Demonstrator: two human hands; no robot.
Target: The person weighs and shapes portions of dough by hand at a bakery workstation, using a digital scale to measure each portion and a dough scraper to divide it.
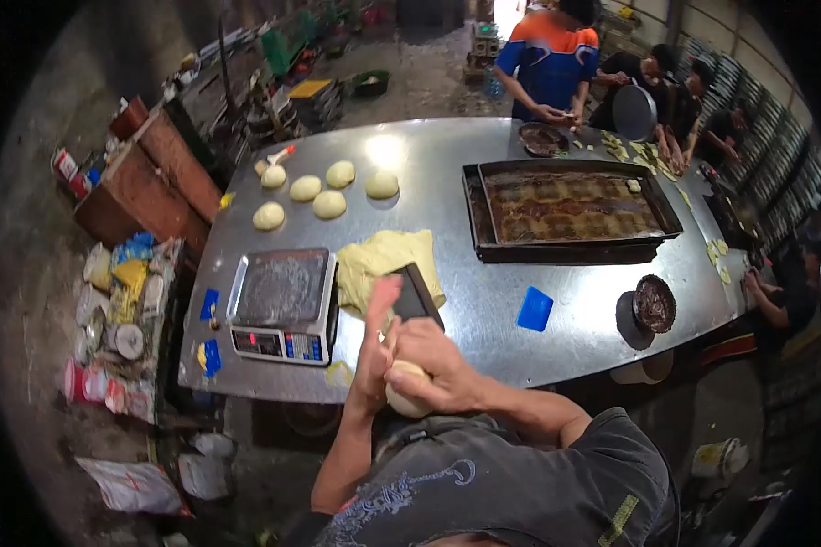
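A round, pale dough ball (pixel 407 390) is close to my body at the table's front edge. My right hand (pixel 436 358) is closed around its top and side. Against it stands my left hand (pixel 379 333), its fingers stretched out away from me and its palm side turned toward the right hand. Just beyond both hands lies a large, flat mass of yellowish dough (pixel 388 253). A dark rectangular slab-like tool (pixel 418 297) rests partly over that dough; its near end is hidden behind my hands.
A digital scale (pixel 281 305) stands left of the dough, with several dough balls (pixel 329 204) behind it. Large dark baking trays (pixel 570 208), a blue scraper (pixel 535 309) and a round dark pan (pixel 654 304) are to the right. Several people work along the far right; one wears an orange-and-blue shirt (pixel 549 64).
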